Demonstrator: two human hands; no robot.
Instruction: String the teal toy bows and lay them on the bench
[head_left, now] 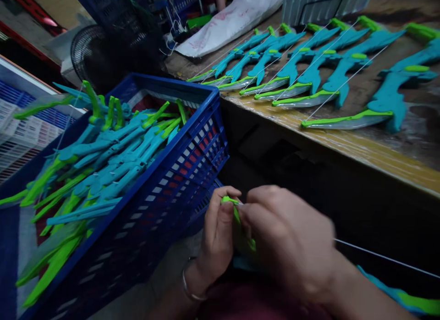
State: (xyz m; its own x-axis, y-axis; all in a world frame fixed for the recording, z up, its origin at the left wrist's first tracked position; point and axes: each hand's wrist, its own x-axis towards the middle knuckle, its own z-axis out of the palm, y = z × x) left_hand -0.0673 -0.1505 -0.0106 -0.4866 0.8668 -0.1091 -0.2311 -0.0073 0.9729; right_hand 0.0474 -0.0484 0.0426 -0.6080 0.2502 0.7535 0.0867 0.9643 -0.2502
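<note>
A toy bow with bright green limb ends and a turquoise body (395, 290) lies across my lap, mostly hidden behind my hands and forearm. My left hand (218, 233), with a metal bangle at the wrist, is closed round its green tip (228, 200). Against that same tip, my right hand (292, 237) is closed with its fingers pinched, slightly blurred. A white string (381, 256) stretches from behind my right wrist toward the right edge. What exactly the right fingertips pinch is partly covered, though a bit of pale string or plastic shows between the hands.
At left, a blue plastic crate (172, 173) is heaped with turquoise and green toy bows (117, 155). Several strung bows (337, 77) lie in a row on the worn table (371, 150). Behind are a white sack (230, 24) and a black fan (85, 52).
</note>
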